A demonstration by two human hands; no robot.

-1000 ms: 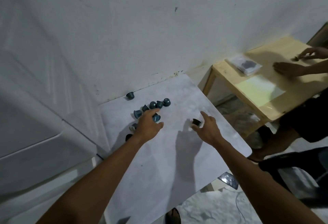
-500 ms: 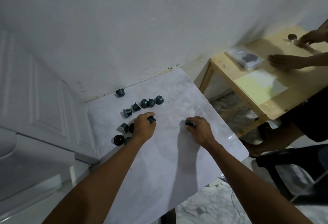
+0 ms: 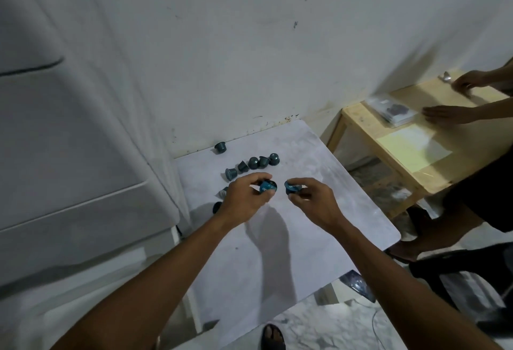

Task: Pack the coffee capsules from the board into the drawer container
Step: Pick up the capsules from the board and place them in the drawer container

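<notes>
Several dark teal coffee capsules lie on the pale marbled board (image 3: pixel 277 238). A row of them (image 3: pixel 253 163) sits near the back, and one lone capsule (image 3: pixel 220 147) rests by the wall. My left hand (image 3: pixel 245 199) is lifted above the board and pinches one teal capsule (image 3: pixel 268 186). My right hand (image 3: pixel 312 202) holds another capsule (image 3: pixel 293 188) just beside it. More capsules (image 3: pixel 217 207) are partly hidden behind my left hand. No drawer container is identifiable.
A white cabinet-like unit (image 3: pixel 69 155) stands at the left against the board. A wooden side table (image 3: pixel 402 138) at the right holds a plastic bag and yellow paper; another person's hands (image 3: pixel 444 113) rest there. That person's legs and a dark chair are at the right.
Both hands have closed on a capsule each and lifted them off the board, coming closer together. The view has tilted, and the person at the right shifted a hand.
</notes>
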